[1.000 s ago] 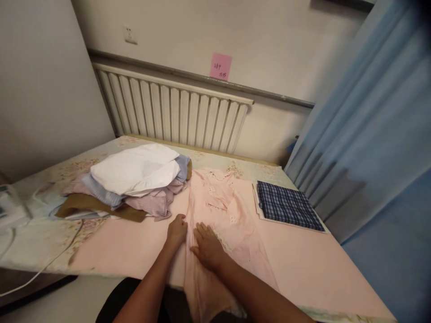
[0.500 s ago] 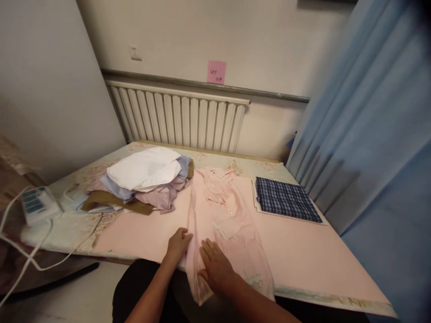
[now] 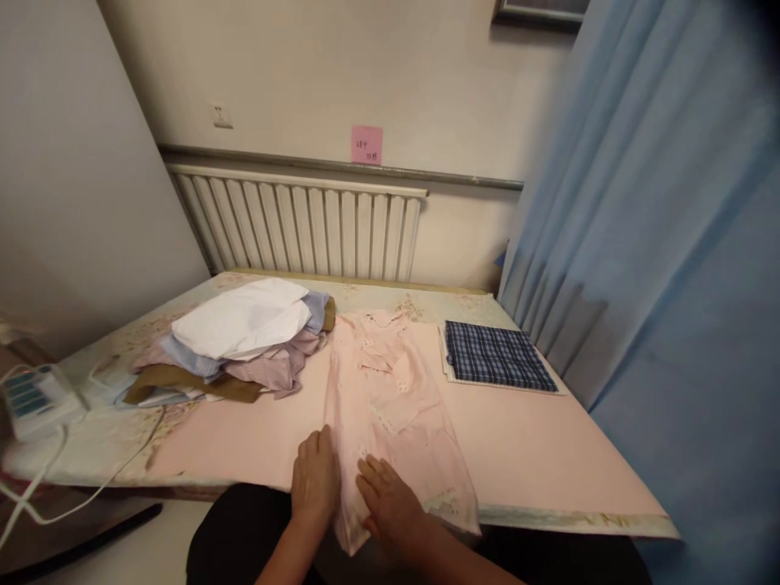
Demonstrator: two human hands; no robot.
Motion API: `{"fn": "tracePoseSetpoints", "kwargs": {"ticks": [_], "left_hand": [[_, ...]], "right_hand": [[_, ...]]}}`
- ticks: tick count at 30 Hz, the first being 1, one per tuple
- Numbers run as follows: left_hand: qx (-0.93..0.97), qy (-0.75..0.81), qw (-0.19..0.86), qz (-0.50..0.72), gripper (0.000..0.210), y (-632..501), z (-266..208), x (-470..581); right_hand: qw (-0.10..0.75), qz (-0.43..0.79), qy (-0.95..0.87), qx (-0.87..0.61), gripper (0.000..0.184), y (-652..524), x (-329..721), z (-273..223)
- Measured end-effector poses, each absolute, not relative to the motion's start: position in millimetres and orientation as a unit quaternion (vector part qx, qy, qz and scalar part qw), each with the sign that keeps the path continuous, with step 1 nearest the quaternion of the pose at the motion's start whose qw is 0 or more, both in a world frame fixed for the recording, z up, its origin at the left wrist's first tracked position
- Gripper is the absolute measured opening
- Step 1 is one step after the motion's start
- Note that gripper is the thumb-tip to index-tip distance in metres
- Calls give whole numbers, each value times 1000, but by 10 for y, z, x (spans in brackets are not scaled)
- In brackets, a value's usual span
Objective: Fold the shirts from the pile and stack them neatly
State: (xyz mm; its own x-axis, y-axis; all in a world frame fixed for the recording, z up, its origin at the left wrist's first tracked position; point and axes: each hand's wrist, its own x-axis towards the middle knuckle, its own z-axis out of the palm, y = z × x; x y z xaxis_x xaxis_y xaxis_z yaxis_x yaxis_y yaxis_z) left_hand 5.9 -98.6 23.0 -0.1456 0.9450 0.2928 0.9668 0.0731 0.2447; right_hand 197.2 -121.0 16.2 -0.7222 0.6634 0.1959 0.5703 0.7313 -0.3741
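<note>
A pale pink blouse (image 3: 353, 390) with lace-like trim lies lengthwise before me, its neckline away from me and its lower end over the table's near edge. At its left edge, my left hand (image 3: 315, 478) is closed on the fabric with fingers curled; the thumb side is partly hidden. My right hand (image 3: 393, 505) rests flat on the lower part of the blouse, fingers stretched out and holding nothing. Folds of a sleeve lie across the blouse's middle.
Left on the table (image 3: 548, 463) sits a heap of loose clothes, a white garment (image 3: 244, 317) on top. A folded blue plaid garment (image 3: 496, 356) lies right. A power strip (image 3: 40, 402) with white cables is far left. A blue curtain (image 3: 639, 244) hangs right; a radiator (image 3: 305, 227) stands behind.
My left hand has turned from a pinch at the blouse's edge to lie more back-up along it. My right hand remains flat on the cloth. The view has shifted slightly right.
</note>
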Motion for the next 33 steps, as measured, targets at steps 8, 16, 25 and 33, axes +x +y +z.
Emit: {"fn": "tracePoseSetpoints", "kwargs": {"ticks": [8, 16, 25, 33], "left_hand": [[-769, -613, 70, -166, 45, -600, -41, 288], [-764, -619, 87, -159, 48, -611, -94, 300], [-762, -619, 85, -171, 47, -589, -130, 280], [-760, -615, 100, -184, 47, -596, -150, 272]], "right_hand": [[264, 95, -847, -451, 33, -730, 2213, 538], [97, 13, -869, -485, 29, -243, 2352, 509], [67, 12, -818, -571, 24, 10, 2357, 542], [56, 34, -851, -521, 32, -74, 2199, 660]]}}
